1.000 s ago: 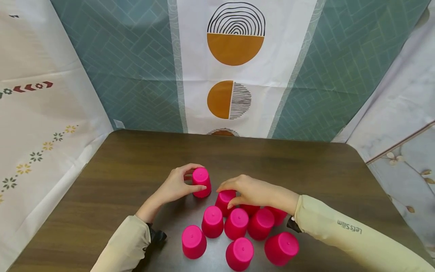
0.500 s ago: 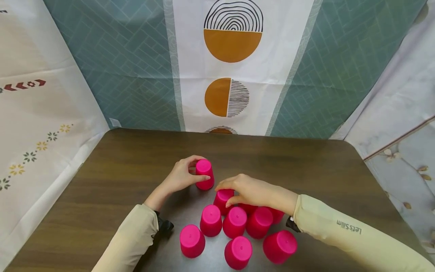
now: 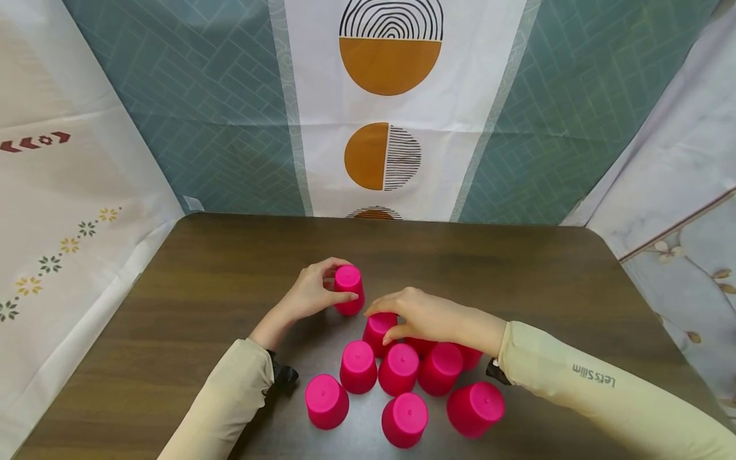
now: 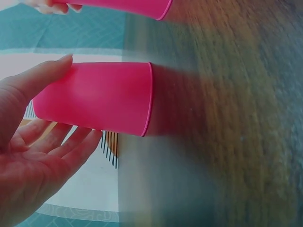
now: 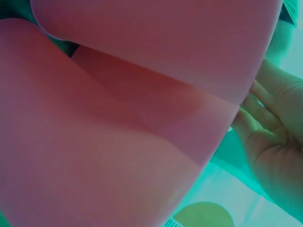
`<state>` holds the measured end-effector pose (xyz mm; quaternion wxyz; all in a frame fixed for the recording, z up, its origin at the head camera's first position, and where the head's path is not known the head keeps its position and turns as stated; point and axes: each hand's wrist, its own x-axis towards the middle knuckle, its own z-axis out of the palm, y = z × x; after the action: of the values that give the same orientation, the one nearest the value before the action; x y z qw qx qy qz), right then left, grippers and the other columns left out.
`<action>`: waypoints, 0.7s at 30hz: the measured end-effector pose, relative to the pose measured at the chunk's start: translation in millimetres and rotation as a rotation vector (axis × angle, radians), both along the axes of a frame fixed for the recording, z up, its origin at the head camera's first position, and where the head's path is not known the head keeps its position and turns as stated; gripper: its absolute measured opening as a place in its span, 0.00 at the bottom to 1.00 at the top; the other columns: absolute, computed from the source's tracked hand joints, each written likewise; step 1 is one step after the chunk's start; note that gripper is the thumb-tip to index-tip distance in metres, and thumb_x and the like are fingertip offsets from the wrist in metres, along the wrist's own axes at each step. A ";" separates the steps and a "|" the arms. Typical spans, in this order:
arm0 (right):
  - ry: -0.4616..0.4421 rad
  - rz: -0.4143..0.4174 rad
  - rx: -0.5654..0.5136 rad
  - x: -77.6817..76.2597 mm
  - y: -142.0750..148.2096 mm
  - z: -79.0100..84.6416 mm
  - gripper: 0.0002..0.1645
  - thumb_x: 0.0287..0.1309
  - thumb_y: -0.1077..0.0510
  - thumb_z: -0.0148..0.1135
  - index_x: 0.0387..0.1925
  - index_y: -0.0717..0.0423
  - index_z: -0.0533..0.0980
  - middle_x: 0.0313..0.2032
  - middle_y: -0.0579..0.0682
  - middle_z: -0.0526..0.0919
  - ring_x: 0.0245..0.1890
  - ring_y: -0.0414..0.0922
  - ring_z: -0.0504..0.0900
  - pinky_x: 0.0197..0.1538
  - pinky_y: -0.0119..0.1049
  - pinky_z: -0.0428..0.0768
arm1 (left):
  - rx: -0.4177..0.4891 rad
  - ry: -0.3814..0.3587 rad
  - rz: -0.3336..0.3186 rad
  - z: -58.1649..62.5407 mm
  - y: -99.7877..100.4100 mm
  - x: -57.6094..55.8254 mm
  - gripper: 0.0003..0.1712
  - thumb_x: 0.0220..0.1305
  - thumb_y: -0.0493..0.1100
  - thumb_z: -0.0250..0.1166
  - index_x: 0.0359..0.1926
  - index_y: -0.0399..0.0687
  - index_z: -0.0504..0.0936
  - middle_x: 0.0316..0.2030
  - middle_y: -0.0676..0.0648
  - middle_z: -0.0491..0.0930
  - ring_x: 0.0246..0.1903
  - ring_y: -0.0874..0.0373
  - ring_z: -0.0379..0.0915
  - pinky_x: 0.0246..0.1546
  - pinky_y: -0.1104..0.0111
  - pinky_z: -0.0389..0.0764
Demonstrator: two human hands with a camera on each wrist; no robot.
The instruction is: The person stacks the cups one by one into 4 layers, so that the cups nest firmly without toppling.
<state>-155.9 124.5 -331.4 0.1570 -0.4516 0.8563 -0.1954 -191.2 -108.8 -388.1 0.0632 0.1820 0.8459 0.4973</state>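
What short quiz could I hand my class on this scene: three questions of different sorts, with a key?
1. Multiple choice: what colour is the left-hand cup, the one held by the left hand?
A. Blue
B. Pink
C. Yellow

2. True or false: that cup's wide rim faces up.

3. Fill the gap: the right-hand cup, within the fingers of the right hand, is ____ (nearer to / farther from) the hanging patterned cloth than the left-hand cup.

Key
1. B, pink.
2. False; the wide rim faces down, toward the table.
3. farther from
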 end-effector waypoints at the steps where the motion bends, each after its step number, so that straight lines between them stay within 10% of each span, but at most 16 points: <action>1: -0.001 -0.001 0.000 -0.1 -0.3 0.2 0.30 0.48 0.54 0.71 0.55 0.54 0.75 0.51 0.49 0.80 0.51 0.45 0.79 0.47 0.27 0.78 | 0.002 0.000 -0.001 0.1 -0.1 0.0 0.32 0.46 0.39 0.74 0.53 0.41 0.72 0.47 0.41 0.78 0.46 0.46 0.77 0.44 0.60 0.81; 21: -0.001 -0.001 0.006 1.6 1.8 -1.4 0.32 0.50 0.53 0.69 0.58 0.53 0.72 0.54 0.49 0.78 0.55 0.46 0.76 0.51 0.31 0.77 | -0.047 -0.051 -0.025 5.9 -1.2 11.9 0.33 0.46 0.41 0.74 0.54 0.42 0.71 0.48 0.42 0.77 0.48 0.46 0.75 0.45 0.60 0.80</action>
<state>-154.2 126.3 -332.7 0.1585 -0.4505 0.8571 -0.1932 -179.3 -110.0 -382.2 0.0953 0.1783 0.8531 0.4809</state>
